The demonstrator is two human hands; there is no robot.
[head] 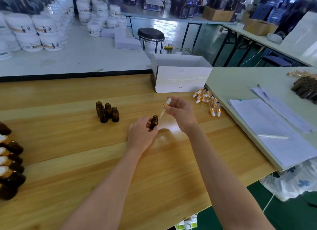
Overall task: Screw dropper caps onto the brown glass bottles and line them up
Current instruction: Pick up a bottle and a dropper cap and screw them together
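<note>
**You:** What's at my far left?

**Spotter:** At the left edge of your counter sits a row of capped bottles, brown glass with white bulbs, partly cut off by the frame.

**You:** And further in?

**Spotter:** A small cluster of open bottles stands upright and close together, well apart from your hands.

**You:** My hands?

**Spotter:** Your left hand grips one uncapped bottle, with your fingers curled round its lower body. Its open mouth tilts toward your right. Your right hand pinches a dropper cap at the gold collar. The white bulb is up, and the glass tube slants down with its tip just beside the bottle's mouth, not inside it.

**You:** Past that?

**Spotter:** There's a loose pile of dropper caps near the counter's right edge, and a white box behind it. Papers lie on the pale table next door.
</note>
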